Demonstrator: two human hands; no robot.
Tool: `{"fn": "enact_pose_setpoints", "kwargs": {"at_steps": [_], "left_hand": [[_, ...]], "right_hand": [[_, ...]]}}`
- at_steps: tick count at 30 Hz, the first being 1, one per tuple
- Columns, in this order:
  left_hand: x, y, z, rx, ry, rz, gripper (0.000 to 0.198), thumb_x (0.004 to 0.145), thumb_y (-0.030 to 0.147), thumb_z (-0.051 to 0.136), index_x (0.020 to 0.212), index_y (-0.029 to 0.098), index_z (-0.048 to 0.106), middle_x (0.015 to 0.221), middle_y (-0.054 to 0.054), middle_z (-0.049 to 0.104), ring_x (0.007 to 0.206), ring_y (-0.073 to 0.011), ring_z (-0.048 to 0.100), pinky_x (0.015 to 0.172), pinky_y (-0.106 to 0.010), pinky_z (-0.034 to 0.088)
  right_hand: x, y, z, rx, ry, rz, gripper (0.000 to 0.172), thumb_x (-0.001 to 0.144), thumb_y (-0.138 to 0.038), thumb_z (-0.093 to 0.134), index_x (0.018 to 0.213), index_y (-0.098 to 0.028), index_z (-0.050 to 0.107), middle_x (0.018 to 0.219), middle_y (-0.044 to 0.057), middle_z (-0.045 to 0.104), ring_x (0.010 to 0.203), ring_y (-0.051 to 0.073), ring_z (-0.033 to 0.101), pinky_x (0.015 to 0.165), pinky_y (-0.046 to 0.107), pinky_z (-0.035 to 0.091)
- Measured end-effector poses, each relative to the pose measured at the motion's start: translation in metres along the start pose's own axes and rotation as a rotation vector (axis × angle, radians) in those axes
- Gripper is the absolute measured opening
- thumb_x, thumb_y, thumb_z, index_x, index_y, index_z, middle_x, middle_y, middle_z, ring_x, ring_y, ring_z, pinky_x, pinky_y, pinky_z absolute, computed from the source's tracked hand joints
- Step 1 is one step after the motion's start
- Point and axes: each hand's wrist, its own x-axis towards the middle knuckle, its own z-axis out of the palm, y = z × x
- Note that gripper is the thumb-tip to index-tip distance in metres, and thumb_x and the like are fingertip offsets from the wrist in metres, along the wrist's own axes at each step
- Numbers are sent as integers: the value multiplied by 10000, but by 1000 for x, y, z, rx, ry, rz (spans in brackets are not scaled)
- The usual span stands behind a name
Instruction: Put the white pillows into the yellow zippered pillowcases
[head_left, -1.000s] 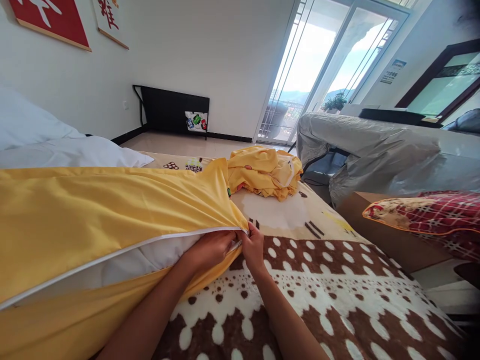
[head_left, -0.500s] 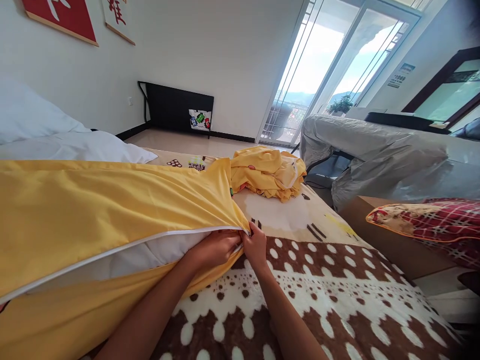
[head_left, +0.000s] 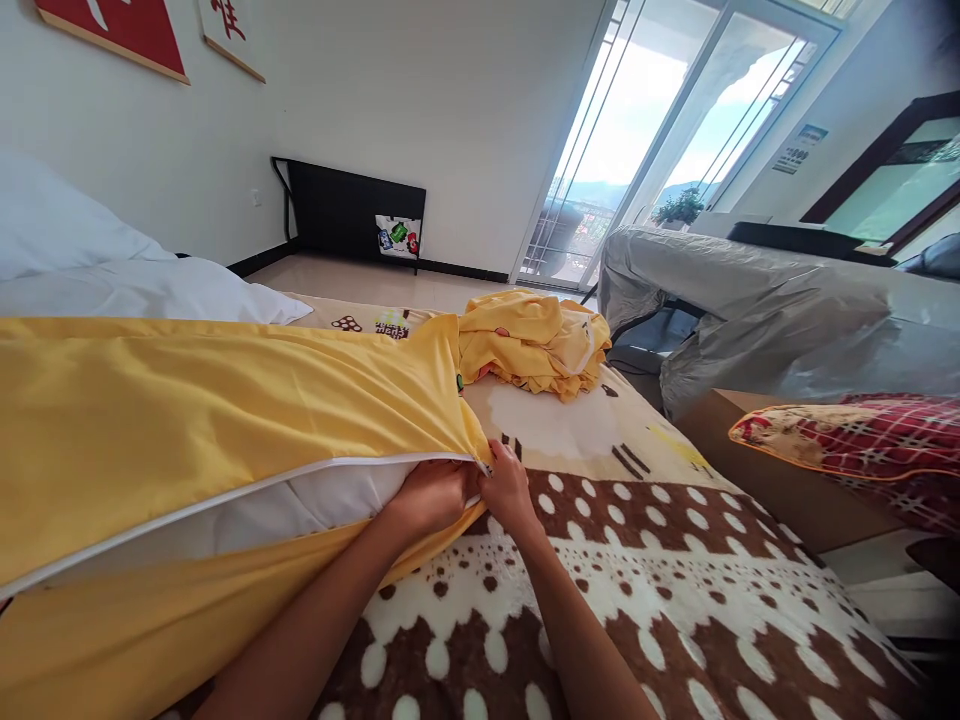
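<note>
A long yellow cover (head_left: 210,400) lies across the bed with a white duvet (head_left: 300,510) showing through its open slit, edged by a white zipper line. My left hand (head_left: 431,495) is closed on the cover's edge at the slit's right end. My right hand (head_left: 508,490) pinches the same corner of the cover from the right, thumb and fingers pressed together. The two hands touch each other there.
A brown and white patterned blanket (head_left: 660,600) covers the bed. A crumpled yellow cloth (head_left: 536,345) lies further back. White pillows (head_left: 112,280) sit at the left. A grey covered sofa (head_left: 765,300) and a red plaid cushion (head_left: 862,440) stand at the right.
Both hands stay at the cover's corner, shifting only slightly. The view has moved a little.
</note>
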Motion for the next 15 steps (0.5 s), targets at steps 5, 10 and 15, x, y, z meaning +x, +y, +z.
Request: {"fn": "enact_pose_setpoints", "kwargs": {"at_steps": [5,10,15], "left_hand": [[-1,0,0,-3,-9,-17,353,880,180,404,1189,160,574,1251,-122,600,1108,-269,563,990,-392,411],[-2,1,-6,-13,-29,-5,328,878,181,398,1129,174,610,1262,-113,594,1174,-271,520,1033,-394,380],[-4,0,-17,-5,-109,-24,295,860,175,402,1003,127,656,1168,-164,625,1152,-323,526,1035,-452,366]], "right_hand": [[-2,2,5,-130,56,5,172,654,-111,439,762,-194,544,751,71,592,717,213,523,634,286,363],[1,4,6,27,129,85,141,642,-170,486,756,-206,560,671,38,598,646,206,522,609,288,357],[5,11,5,274,95,145,129,639,-317,589,634,-189,603,565,8,579,560,170,472,532,268,346]]}}
